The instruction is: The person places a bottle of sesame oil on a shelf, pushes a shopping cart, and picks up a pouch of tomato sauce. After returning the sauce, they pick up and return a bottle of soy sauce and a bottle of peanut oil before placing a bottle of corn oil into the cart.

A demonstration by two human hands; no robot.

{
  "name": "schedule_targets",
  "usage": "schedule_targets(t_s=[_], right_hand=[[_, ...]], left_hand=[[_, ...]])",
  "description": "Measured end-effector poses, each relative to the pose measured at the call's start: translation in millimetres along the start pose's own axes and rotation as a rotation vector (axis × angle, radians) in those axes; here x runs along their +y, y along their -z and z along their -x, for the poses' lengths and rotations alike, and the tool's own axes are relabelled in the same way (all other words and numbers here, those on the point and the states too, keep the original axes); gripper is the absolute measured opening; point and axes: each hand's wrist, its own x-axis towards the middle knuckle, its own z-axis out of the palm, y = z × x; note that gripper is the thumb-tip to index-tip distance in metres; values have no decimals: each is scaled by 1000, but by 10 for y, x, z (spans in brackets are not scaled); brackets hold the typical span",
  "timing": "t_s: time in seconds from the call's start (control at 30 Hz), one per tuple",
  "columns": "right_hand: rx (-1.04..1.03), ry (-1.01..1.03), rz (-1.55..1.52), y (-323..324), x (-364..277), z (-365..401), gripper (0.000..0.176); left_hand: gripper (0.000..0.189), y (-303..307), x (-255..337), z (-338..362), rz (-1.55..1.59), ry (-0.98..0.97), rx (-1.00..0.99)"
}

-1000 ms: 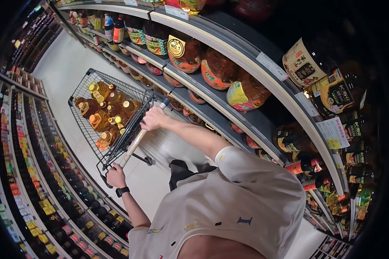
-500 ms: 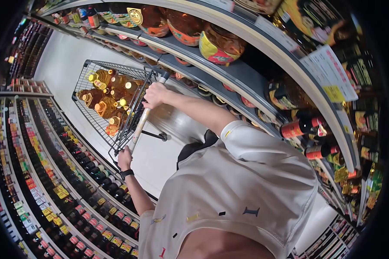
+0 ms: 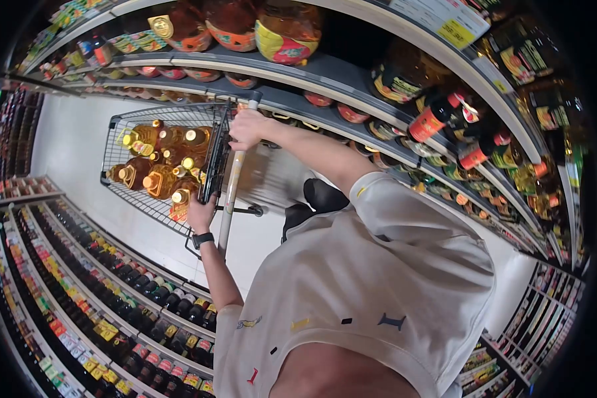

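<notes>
My right hand (image 3: 247,129) is closed around the upper part of the shopping cart's handle (image 3: 231,189). My left hand (image 3: 201,213), with a dark watch at the wrist, is beyond the handle at the cart's black rear flap (image 3: 213,162). Its thumb and fingers appear to lie on either side of the flap's lower end; part of the fingers is hidden. Just past that hand stands an oil bottle (image 3: 179,207) with a pale cap. Several more large bottles of golden oil (image 3: 158,182) fill the wire basket of the shopping cart (image 3: 116,119).
Along the right and top run shelves (image 3: 351,83) with big oil bottles (image 3: 286,33) and red-labelled bottles (image 3: 431,119), close to my right arm. On the left, long shelves (image 3: 139,305) hold many sauce bottles. Pale floor (image 3: 69,132) stretches ahead of the cart.
My left hand has left the handle's lower end and moved forward to the rear flap. My right hand has stayed on the handle. The view has turned, and the shelves have shifted.
</notes>
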Motion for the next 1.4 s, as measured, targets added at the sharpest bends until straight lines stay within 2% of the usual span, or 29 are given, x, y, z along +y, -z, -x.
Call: schedule_targets(t_s=[0.07, 0.2, 0.37, 0.53, 0.6, 0.67, 0.7, 0.73, 0.8, 0.83, 0.87, 0.93, 0.97, 1.0, 1.1, 1.13, 1.17, 1.23, 1.37, 1.4], right_hand=[[-9, -25, -19, 38, -49, 146, 45], [7, -38, -38, 129, -144, 451, 43], [-17, -94, -35, 109, -179, 812, 44], [46, -57, -81, -22, -162, 1227, 43], [85, -58, -94, -59, -192, 1355, 42], [111, -38, -83, -138, -204, 1511, 42], [103, -47, -96, -86, -221, 1606, 41], [109, -52, -97, -114, -216, 1686, 41], [145, -26, -109, -204, -205, 1794, 41], [148, -23, -143, -203, -187, 1884, 41], [151, -32, -150, -227, -213, 1960, 41], [216, -5, -164, -237, -198, 2067, 41], [295, 4, -206, -257, -193, 2167, 38], [284, -3, -217, -286, -187, 2272, 38], [307, -30, -255, -260, -228, 2438, 33], [319, -31, -259, -260, -243, 2500, 33], [306, -38, -255, -227, -285, 2562, 34], [271, -55, -260, -212, -282, 2713, 35], [200, -103, -225, -158, -332, 2983, 36], [211, -132, -209, -156, -350, 3047, 36]], left_hand=[[55, -182, -61, 63, -148, -5, 85], [49, -324, -142, 261, -164, -20, 77], [41, -543, -37, 576, -192, -10, 168], [38, -739, 64, 859, -232, -9, 187], [43, -775, -25, 895, -220, -23, 84], [53, -777, -189, 660, -19, -156, -264], [58, -854, -260, 514, -117, -187, -305], [60, -694, 116, 607, -323, -138, -357], [62, -939, 349, 634, -86, -280, -169], [52, -986, 508, 705, 134, -267, -179], [52, -1027, 506, 765, 125, -269, -185], [40, -1160, 488, 862, 536, -100, -322], [36, -1264, 504, 884, 632, -81, -328], [29, -1317, 478, 897, 609, -137, -354], [15, -1265, 691, 1159, 527, -64, -350], [16, -1318, 671, 1184, 458, -34, -317], [24, -1361, 569, 1148, 304, -96, -312], [25, -1522, 474, 1168, 284, -104, -262], [36, -1560, 717, 1460, 187, -114, -170], [37, -1506, 836, 1550, 174, -121, -217]])
